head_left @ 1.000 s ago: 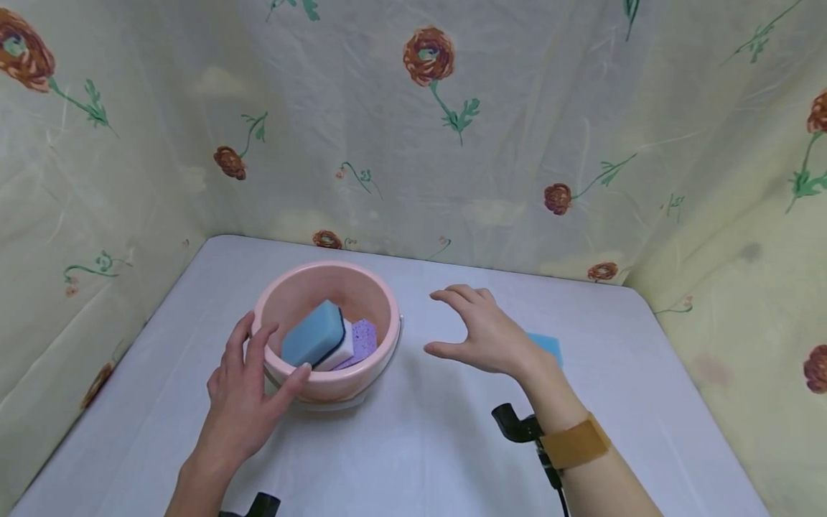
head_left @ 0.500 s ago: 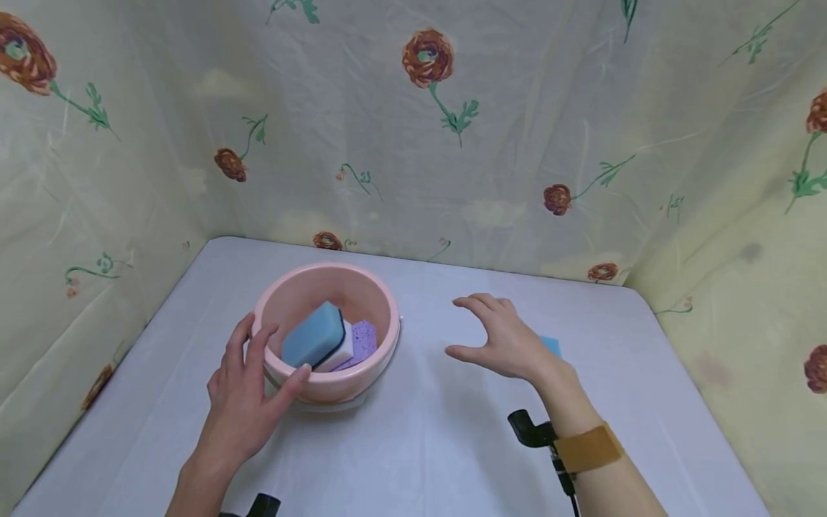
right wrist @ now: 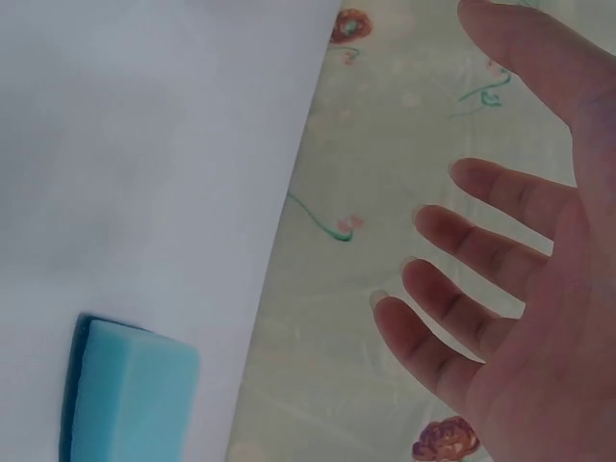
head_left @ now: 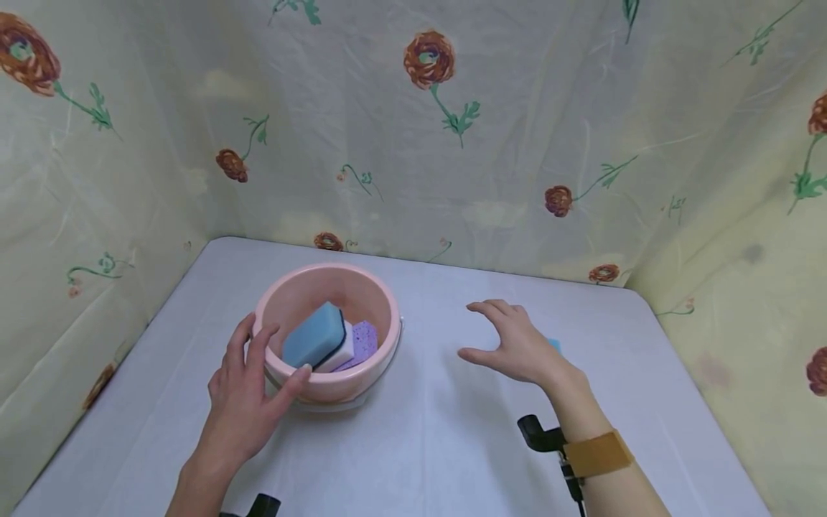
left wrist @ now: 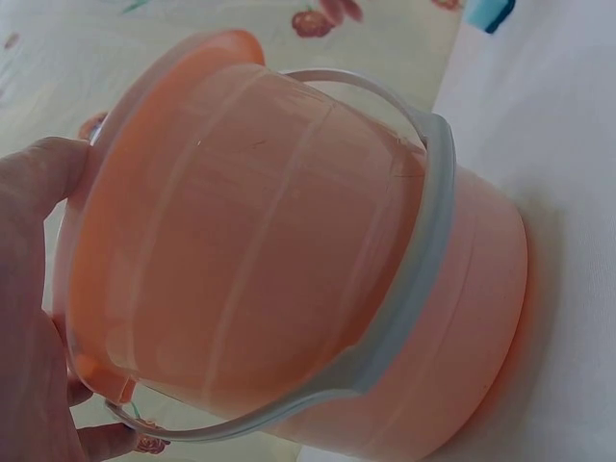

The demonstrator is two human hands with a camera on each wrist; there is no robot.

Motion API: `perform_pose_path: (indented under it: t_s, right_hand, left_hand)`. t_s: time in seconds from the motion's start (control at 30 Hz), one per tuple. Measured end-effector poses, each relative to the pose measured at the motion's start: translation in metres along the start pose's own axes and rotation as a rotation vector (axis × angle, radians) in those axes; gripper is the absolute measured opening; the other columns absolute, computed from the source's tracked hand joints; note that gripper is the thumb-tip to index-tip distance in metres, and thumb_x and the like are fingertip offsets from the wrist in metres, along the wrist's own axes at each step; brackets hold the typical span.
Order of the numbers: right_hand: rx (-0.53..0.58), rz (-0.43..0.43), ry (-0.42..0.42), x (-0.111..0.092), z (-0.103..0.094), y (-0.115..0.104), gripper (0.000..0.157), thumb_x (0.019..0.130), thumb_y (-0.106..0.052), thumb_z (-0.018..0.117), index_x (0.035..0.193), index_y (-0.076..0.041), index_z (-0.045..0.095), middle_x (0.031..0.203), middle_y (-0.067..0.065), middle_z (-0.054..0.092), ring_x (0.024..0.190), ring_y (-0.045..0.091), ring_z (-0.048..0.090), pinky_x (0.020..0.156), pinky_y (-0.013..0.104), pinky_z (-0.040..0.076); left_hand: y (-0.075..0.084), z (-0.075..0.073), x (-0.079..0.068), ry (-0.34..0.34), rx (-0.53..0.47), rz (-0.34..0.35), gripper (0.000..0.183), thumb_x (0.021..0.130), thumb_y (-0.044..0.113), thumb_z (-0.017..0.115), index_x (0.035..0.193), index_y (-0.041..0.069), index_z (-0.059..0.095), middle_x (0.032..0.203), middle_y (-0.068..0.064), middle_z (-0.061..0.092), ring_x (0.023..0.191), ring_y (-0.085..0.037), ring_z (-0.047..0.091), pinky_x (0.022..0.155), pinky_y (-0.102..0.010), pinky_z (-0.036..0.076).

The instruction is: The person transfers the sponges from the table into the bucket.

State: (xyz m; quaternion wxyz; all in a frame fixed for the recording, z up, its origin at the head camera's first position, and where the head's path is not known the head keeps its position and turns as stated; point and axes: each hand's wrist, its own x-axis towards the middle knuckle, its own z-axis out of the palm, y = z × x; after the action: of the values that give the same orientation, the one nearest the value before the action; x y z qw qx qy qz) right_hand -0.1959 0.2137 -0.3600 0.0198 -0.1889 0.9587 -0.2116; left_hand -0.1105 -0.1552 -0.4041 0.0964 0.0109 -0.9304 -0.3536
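Observation:
A pink bucket (head_left: pixel 342 388) stands on the left part of the white table. Inside it lie a blue sponge (head_left: pixel 314 334) with a dark scouring side, a white sponge (head_left: pixel 339 354) and a purple sponge (head_left: pixel 364 340). My left hand (head_left: pixel 239 409) grips the bucket's near left rim, thumb and fingers spread along it. To the right, my right hand (head_left: pixel 513 348) hovers over the table, fingers apart and holding nothing. Past it lies a light blue sponge (right wrist: pixel 135 395) with a dark layer, mostly hidden behind the right hand in the head view.
The bucket's grey handle (left wrist: pixel 423 241) hangs down along its outer side. A flowered curtain (head_left: pixel 426 143) surrounds the back and sides of the table (head_left: pixel 413 459). Each wrist carries a small black camera (head_left: pixel 539 434).
My right hand has moved right and slightly toward me, away from the bucket, covering more of the light blue sponge. My left hand and the bucket have stayed put.

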Motion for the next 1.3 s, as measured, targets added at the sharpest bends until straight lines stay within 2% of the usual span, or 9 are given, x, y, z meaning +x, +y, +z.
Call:
perform_pose_path:
  t_s: [0.6, 0.93, 1.3]
  right_hand:
    - [-0.007, 0.039, 0.016, -0.007, -0.004, 0.018, 0.075, 0.088, -0.046, 0.075, 0.144, -0.004, 0.05, 0.148, 0.022, 0.045, 0.134, 0.048, 0.036, 0.098, 0.068, 0.04]
    - [0.021, 0.091, 0.009, -0.013, -0.004, 0.029, 0.076, 0.089, -0.047, 0.074, 0.146, -0.004, 0.048, 0.15, 0.024, 0.041, 0.134, 0.049, 0.033, 0.096, 0.069, 0.042]
    - [0.007, 0.172, 0.012, -0.029, -0.001, 0.059, 0.076, 0.088, -0.045, 0.075, 0.145, -0.002, 0.047, 0.147, 0.028, 0.041, 0.13, 0.052, 0.032, 0.092, 0.071, 0.043]
  left_hand:
    - [0.001, 0.001, 0.001, 0.019, 0.004, 0.014, 0.079, 0.093, 0.056, 0.061, 0.154, 0.02, 0.026, 0.166, -0.009, -0.001, 0.143, -0.044, 0.021, 0.107, -0.074, 0.013]
    - [0.001, -0.002, 0.002, -0.008, -0.006, 0.005, 0.079, 0.095, 0.055, 0.062, 0.155, 0.018, 0.025, 0.165, -0.012, -0.001, 0.145, -0.044, 0.018, 0.105, -0.076, 0.013]
    - [0.0, -0.001, -0.001, -0.016, -0.003, -0.007, 0.081, 0.094, 0.056, 0.062, 0.155, 0.018, 0.024, 0.165, -0.012, -0.001, 0.144, -0.044, 0.018, 0.105, -0.076, 0.013]
